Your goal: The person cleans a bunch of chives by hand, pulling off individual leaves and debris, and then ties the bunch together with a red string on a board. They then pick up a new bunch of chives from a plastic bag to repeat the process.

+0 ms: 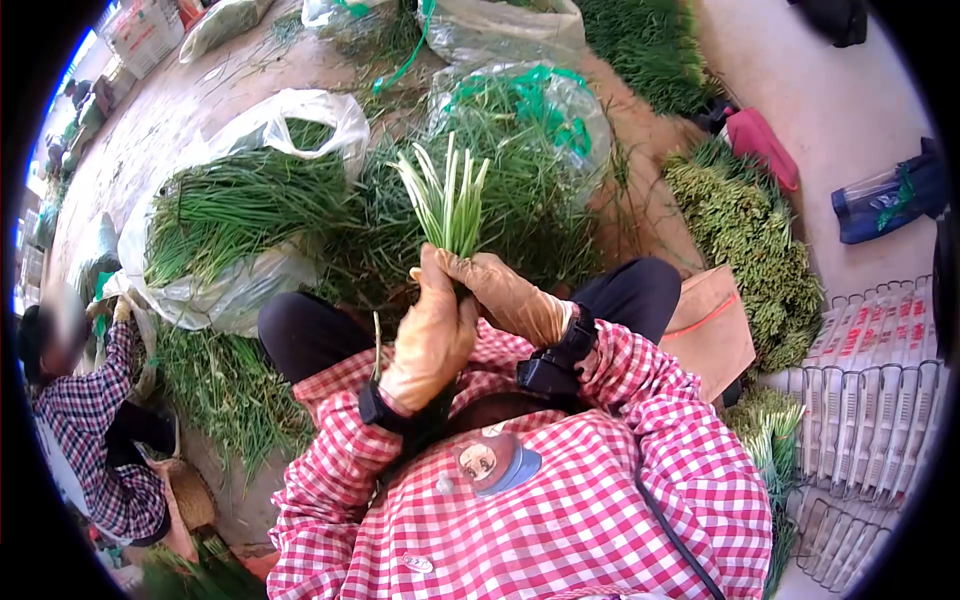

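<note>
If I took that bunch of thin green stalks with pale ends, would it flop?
The bunch of thin green stalks with pale ends is probably light, being slender. Its ends seem fairly stiff, fanning without drooping. It may spill apart: no tie shows.

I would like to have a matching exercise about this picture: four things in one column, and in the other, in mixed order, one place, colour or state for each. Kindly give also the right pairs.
Things
1. Bunch
2. Cardboard
3. Open bag
4. Co-worker

Place, colour or state
A. Brown, with an orange line across it
B. At the picture's left side, in a checked shirt
C. Held between left hand and right hand
D. Whitish, with long green leaves in it

Right pairs: 1-C, 2-A, 3-D, 4-B
</note>
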Demonstrator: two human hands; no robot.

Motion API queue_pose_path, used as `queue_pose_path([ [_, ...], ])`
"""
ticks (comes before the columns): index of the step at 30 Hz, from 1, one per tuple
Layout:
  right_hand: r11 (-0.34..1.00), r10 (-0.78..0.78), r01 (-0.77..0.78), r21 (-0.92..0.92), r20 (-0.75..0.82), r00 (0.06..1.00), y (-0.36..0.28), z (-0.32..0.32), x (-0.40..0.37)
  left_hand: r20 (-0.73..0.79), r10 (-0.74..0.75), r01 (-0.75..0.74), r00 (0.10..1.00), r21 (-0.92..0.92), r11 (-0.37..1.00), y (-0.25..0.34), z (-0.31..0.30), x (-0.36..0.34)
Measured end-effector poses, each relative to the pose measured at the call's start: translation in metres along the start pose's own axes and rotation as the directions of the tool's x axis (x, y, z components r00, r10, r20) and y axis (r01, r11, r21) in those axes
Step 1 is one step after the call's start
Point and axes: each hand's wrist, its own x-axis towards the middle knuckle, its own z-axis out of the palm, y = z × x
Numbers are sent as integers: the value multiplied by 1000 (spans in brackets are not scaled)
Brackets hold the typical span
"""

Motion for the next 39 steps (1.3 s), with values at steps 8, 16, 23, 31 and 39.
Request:
queue_pose_path([
  [8, 992, 22, -48, -115, -213, 977, -79, -72, 21, 517, 292, -156, 805, -290, 944, 54, -40, -15],
  [16, 938, 110, -153, -312, -151, 982, -120, -86, -42, -243, -334, 181, 911, -491, 852, 28, -147, -59],
  [23, 925, 266, -294, -239, -145, 953, -69, -67, -57, -193, -178, 261, 965, 642, 721, -13, -118, -43],
  [31, 942, 261, -268, -202, -64, 963, -82, -53, -59, 299, -198, -59, 934, 673, 737, -43, -67, -50],
  [39, 982, 149, -162, 98, 131, 980, -30, -18, -51, 144, -605, 586, 783, -493, 642, 14, -82, -37],
])
